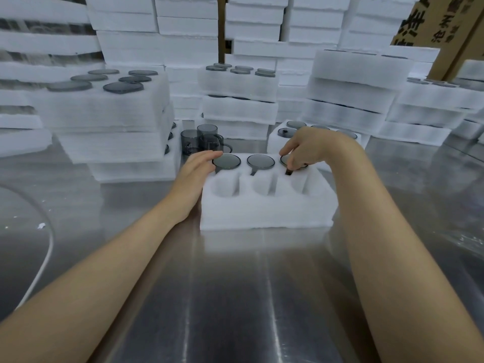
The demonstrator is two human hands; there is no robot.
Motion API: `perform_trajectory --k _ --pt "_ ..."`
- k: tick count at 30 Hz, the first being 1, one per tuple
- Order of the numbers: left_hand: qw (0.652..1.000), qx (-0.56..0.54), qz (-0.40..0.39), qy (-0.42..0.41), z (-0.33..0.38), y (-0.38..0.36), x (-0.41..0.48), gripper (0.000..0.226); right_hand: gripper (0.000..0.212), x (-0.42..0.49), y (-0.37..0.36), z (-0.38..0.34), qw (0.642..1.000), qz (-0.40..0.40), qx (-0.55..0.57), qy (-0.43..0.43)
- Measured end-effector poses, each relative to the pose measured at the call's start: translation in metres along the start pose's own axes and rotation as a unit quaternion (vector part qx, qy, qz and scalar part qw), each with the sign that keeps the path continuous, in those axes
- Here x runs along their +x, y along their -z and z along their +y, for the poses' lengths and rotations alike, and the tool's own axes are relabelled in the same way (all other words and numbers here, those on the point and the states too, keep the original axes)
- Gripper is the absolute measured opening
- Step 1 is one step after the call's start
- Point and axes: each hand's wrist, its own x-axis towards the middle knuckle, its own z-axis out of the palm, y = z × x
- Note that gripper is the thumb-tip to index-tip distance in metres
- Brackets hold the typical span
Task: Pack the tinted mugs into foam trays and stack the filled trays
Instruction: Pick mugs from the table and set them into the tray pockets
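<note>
table point(235, 297): brushed metal, glossy, streaked | foam tray point(264, 210): white, matt, rough-edged | mugs point(226, 161): smoky tinted glass, smooth | box point(445, 35): brown cardboard

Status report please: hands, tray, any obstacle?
Left hand flat on foam tray edge. Right hand pinches far-right mug; near pockets empty. Nothing in the way.

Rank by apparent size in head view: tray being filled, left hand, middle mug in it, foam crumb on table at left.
1. tray being filled
2. left hand
3. middle mug, only its round top showing
4. foam crumb
None close enough to doubt.
</note>
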Motion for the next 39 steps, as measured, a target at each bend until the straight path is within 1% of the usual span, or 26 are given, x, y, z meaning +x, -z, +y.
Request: perform_trajectory --k 2,4,6,7,8,9,11,13,15,16,19,20,21,22,23,24,25,27,29,31,32,34,35,36,38,39 --pt "1.0 -0.001 0.001 0.001 0.001 -0.001 -0.001 0.039 0.038 -0.002 0.001 -0.004 1.0 0.016 0.012 -0.002" --pt "1.0 0.0 0.003 0.001 0.001 -0.001 -0.001 0.039 0.033 -0.001 0.002 -0.015 0.993 0.106 0.038 0.02" --pt "1.0 0.009 0.004 -0.005 0.001 -0.001 -0.001 0.039 0.035 0.008 0.002 -0.034 0.972 0.21 0.078 0.065" --pt "1.0 0.013 0.005 -0.01 0.001 -0.001 -0.001 0.039 0.037 0.016 0.002 -0.046 0.961 0.238 0.098 0.097" --pt "1.0 0.016 0.008 -0.015 0.0 -0.001 -0.001 0.038 0.037 0.025 0.001 -0.06 0.953 0.243 0.119 0.134" --pt "1.0 0.017 0.013 -0.018 -0.001 -0.001 0.0 0.038 0.036 0.034 -0.004 -0.073 0.947 0.226 0.146 0.175" --pt "0.999 0.025 0.017 -0.021 -0.001 -0.001 0.001 0.038 0.03 0.053 -0.023 -0.091 0.935 0.161 0.215 0.23" --pt "0.999 0.029 0.016 -0.023 -0.002 -0.002 0.002 0.038 0.028 0.07 -0.047 -0.094 0.929 0.145 0.248 0.232" --pt "0.999 0.031 0.017 -0.027 -0.002 -0.002 0.001 0.038 0.031 0.086 -0.062 -0.09 0.938 0.156 0.225 0.213" --pt "0.999 0.034 0.017 -0.03 -0.002 -0.002 0.001 0.038 0.035 0.094 -0.065 -0.09 0.946 0.145 0.198 0.214" --pt "0.998 0.048 0.014 -0.038 -0.002 -0.002 0.001 0.038 0.045 0.108 -0.067 -0.095 0.975 0.044 0.095 0.198" --pt "0.998 0.051 0.011 -0.038 -0.002 -0.001 0.001 0.038 0.041 0.109 -0.068 -0.097 0.979 0.02 0.09 0.181" --pt "0.998 0.053 0.008 -0.037 -0.002 -0.001 0.001 0.038 0.031 0.112 -0.068 -0.098 0.982 0.012 0.094 0.166" --pt "0.998 0.055 0.007 -0.037 -0.003 -0.001 0.001 0.039 0.018 0.114 -0.068 -0.099 0.983 0.016 0.097 0.153" --pt "0.998 0.057 0.007 -0.036 -0.003 -0.001 0.0 0.039 0.023 0.115 -0.068 -0.099 0.984 0.028 0.109 0.138" --pt "0.998 0.058 0.008 -0.036 -0.003 -0.001 0.0 0.039 0.037 0.116 -0.068 -0.098 0.984 0.044 0.117 0.126" --pt "0.998 0.059 0.008 -0.036 -0.003 -0.001 0.0 0.039 0.045 0.115 -0.069 -0.097 0.984 0.066 0.121 0.114" --pt "0.997 0.062 0.007 -0.037 -0.002 -0.001 0.0 0.039 0.043 0.107 -0.07 -0.097 0.977 0.129 0.134 0.108" --pt "0.997 0.064 0.005 -0.038 -0.001 -0.001 -0.001 0.038 0.032 0.095 -0.068 -0.096 0.942 0.201 0.23 0.138" --pt "0.998 0.061 0.001 -0.034 0.0 0.0 -0.003 0.038 0.032 0.077 -0.059 -0.094 0.887 0.272 0.339 0.157" --pt "0.998 0.057 0.0 -0.031 -0.001 0.0 -0.003 0.038 0.034 0.067 -0.054 -0.091 0.865 0.289 0.378 0.161" --pt "0.999 0.042 0.002 -0.016 -0.001 0.001 -0.003 0.041 0.04 0.049 -0.048 -0.081 0.84 0.273 0.435 0.173" --pt "1.0 0.028 0.001 -0.003 0.0 0.001 -0.004 0.045 0.04 0.039 -0.047 -0.074 0.84 0.246 0.446 0.185" --pt "1.0 0.015 -0.004 0.008 0.001 0.002 -0.004 0.049 0.038 0.03 -0.046 -0.066 0.848 0.215 0.443 0.197" --pt "0.999 0.015 -0.025 0.015 0.004 0.002 -0.006 0.058 0.033 0.017 -0.041 -0.053 0.878 0.164 0.403 0.198" --pt "0.999 0.022 -0.038 0.018 0.006 0.002 -0.008 0.063 0.04 0.011 -0.036 -0.049 0.893 0.147 0.376 0.197"
